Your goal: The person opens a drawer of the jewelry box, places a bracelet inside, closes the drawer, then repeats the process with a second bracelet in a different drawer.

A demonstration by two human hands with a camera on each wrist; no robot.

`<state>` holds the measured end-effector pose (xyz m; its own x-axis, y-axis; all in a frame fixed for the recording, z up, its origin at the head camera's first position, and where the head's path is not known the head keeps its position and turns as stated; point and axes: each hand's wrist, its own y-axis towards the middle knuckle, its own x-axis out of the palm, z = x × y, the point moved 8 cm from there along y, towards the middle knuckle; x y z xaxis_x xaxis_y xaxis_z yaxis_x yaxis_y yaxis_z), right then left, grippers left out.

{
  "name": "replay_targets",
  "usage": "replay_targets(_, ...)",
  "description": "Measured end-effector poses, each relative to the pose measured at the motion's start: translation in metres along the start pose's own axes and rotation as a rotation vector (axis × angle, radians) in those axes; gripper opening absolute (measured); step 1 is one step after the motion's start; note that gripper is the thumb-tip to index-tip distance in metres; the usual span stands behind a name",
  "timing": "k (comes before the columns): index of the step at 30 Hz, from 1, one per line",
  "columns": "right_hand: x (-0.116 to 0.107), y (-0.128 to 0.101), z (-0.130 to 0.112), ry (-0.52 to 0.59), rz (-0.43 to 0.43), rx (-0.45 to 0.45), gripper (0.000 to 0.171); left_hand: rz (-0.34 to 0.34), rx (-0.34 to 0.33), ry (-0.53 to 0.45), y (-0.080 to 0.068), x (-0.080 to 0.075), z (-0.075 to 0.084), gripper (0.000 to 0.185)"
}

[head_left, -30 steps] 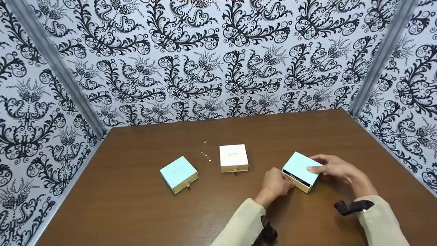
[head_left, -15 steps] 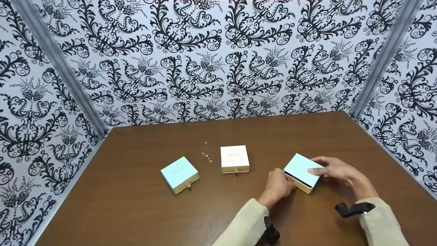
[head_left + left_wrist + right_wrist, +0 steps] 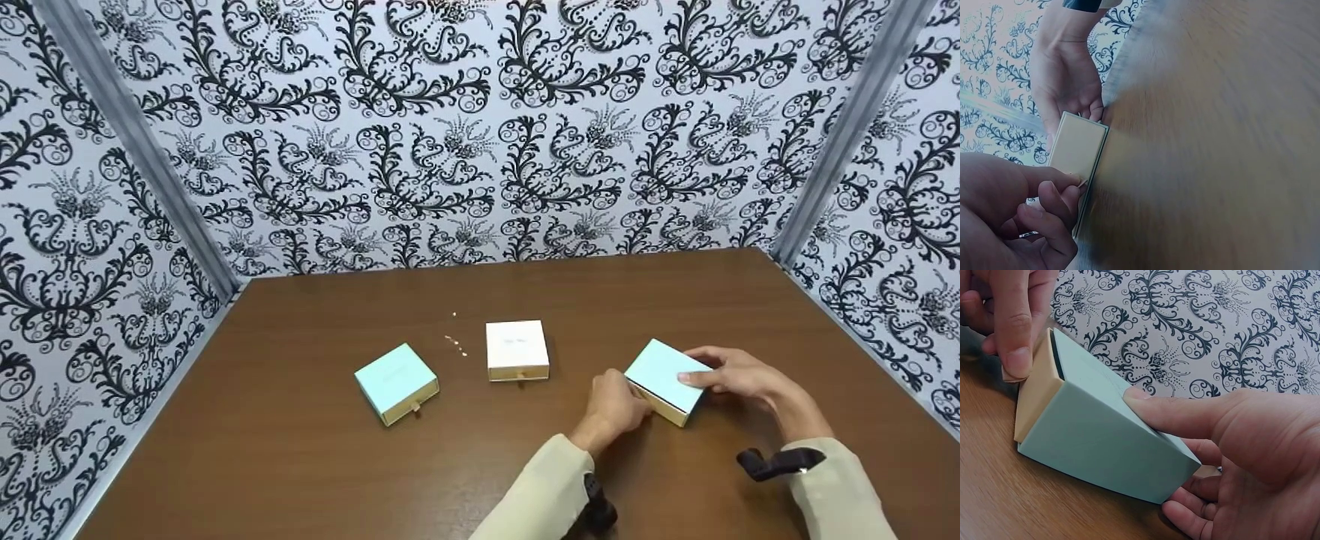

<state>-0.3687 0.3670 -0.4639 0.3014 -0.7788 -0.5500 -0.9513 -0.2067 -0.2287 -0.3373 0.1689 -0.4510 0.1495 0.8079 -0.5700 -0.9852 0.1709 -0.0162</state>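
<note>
item: mint drawer box [image 3: 664, 377], toward the table's [image 3: 315, 465] right edge, near my side. my right hand [image 3: 739, 375] grasps the sleeve, thumb on top, likely to steady it. my left hand [image 3: 613, 405] pinches the tan pull tab [image 3: 1013, 374] on the drawer front; drawer barely open. also: second mint box [image 3: 395, 381], white box [image 3: 516, 349] with faint lid print, unreadable; small beads [image 3: 454, 343] between them.

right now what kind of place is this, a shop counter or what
Probably a small staged tabletop booth, not a shop: a bare brown table boxed in by patterned wallpaper panels on three sides, with only three small gift boxes laid out.
</note>
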Motion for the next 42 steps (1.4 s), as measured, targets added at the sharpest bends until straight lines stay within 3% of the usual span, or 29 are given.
replay_targets(10, 0.001, 0.0, -0.001, 0.009, -0.005, -0.001, 0.07, 0.012, -0.009, -0.002, 0.003, 0.001, 0.0, 0.033)
replay_targets(19, 0.001, 0.001, -0.001, 0.007, -0.009, -0.001, 0.072, 0.025, 0.016, -0.02, 0.004, 0.002, 0.0, 0.039)
replay_targets(25, 0.001, 0.001, -0.001, 0.009, -0.005, -0.009, 0.07, -0.001, -0.014, -0.106, 0.002, 0.006, -0.005, 0.034)
replay_targets(36, 0.002, 0.001, -0.003, -0.004, 0.009, 0.008, 0.072, -0.079, 0.015, -0.118, -0.006, 0.004, -0.004, 0.034)
replay_targets(42, 0.0, -0.002, -0.009, -0.049, 0.017, 0.014, 0.074, -0.008, 0.069, 0.033, -0.004, -0.018, -0.004, 0.051)
